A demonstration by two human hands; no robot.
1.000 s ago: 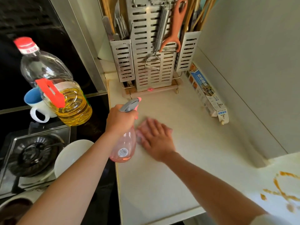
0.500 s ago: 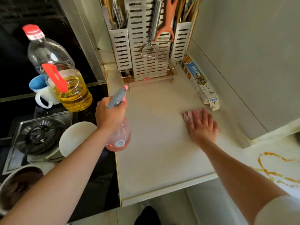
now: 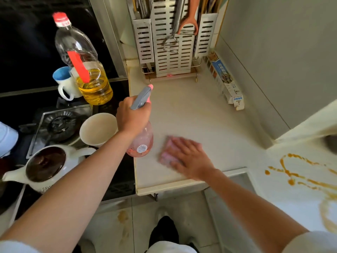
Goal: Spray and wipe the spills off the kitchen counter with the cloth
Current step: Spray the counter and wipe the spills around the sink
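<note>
Cloth [image 3: 165, 155]: pink, lying flat on the counter [image 3: 191, 114] just right of the spray bottle [image 3: 141, 143], pressed down under the right hand [image 3: 191, 161]. Blurred, so probably mid-stroke. To wipe well: bear down with the whole palm, overlap the strokes, and work away from the spray bottle toward the orange spill [image 3: 300, 167] far to its right, not yet wiped; turn to a clean face once soiled. Fingers [image 3: 182, 144] straight and slightly apart across the top of the cloth, tips toward its bottle-side edge, pink peeking out past them; no pinch. Left hand [image 3: 131, 117] wrapped round the spray bottle's neck, nozzle pointing at the utensil rack [image 3: 171, 48] behind the bottle. Oil bottle [image 3: 87, 70] well left of it.
</note>
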